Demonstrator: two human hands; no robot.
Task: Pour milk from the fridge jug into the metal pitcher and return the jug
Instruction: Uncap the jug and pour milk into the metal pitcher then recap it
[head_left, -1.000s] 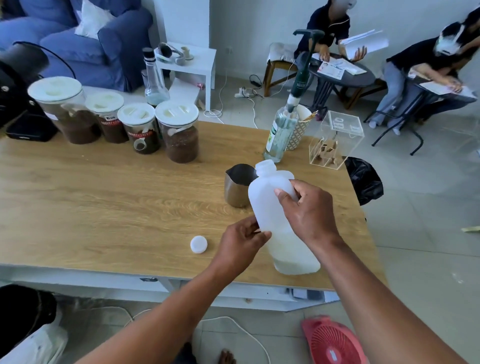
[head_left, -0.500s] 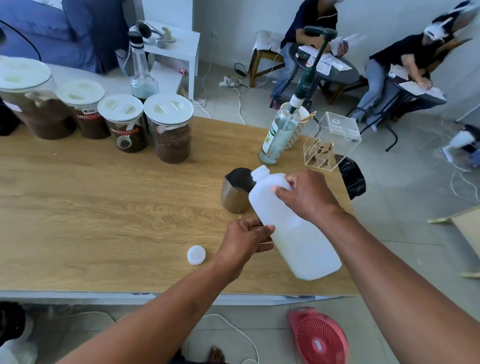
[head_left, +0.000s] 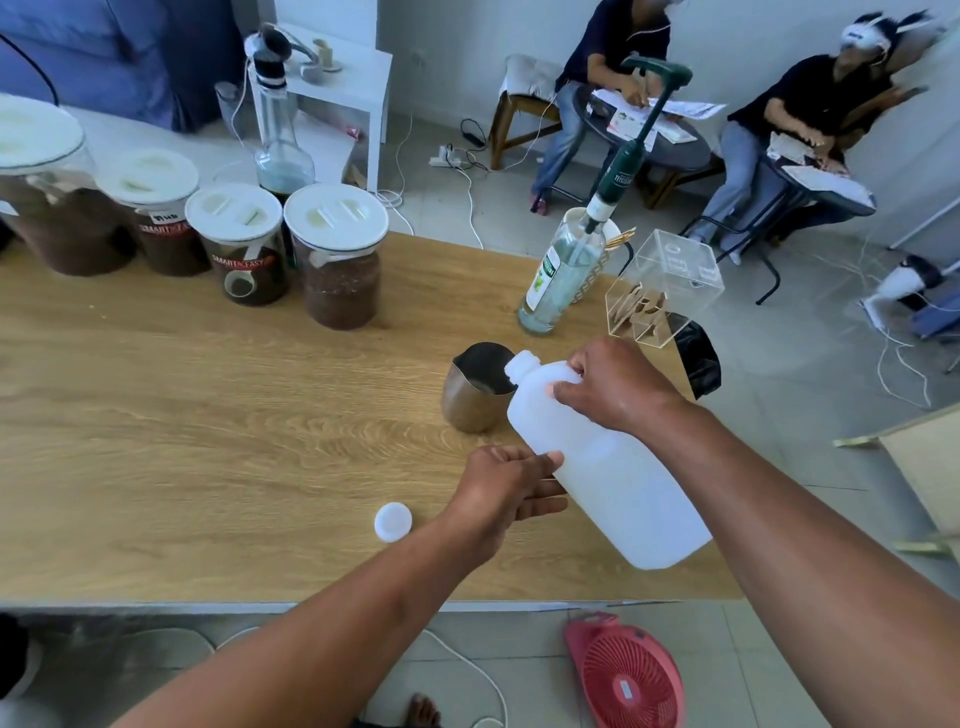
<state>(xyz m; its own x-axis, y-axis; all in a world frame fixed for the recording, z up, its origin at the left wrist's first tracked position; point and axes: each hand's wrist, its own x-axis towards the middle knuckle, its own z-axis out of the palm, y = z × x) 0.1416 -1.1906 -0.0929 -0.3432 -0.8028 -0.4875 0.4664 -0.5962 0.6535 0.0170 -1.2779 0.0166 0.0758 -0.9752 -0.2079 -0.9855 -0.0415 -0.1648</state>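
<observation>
A: White plastic jug (head_left: 608, 467) is tipped way further than a second ago. It was standing on the wooden table (head_left: 208, 415); now its base is lifted toward me and the open neck sits over the rim of the metal pitcher (head_left: 475, 387).

B: Hands?

A: Right hand (head_left: 613, 387) is curled over the jug's shoulder, just behind the neck, fingers wrapped on it. Left hand (head_left: 506, 486) is under the jug's lower side, fingers fairly straight and touching it, steadying more than gripping.

B: Milk flowing yet?

A: Can't tell. No visible stream at the neck. Milk level inside the jug isn't readable at this angle.

B: Pitcher position?

A: Just ahead of the left hand, left of the right hand, upright, nobody holding it. Neck looks to be touching or just above its rim; can't tell which.

B: Cap?

A: White cap (head_left: 393, 522) is on the table left of the left wrist, same spot as before. So it's open, and the pour is starting or about to.

B: Risk?

A: Free-standing pitcher. If the neck pushes on the rim it could slide or tip. Returning the jug hasn't started.
</observation>
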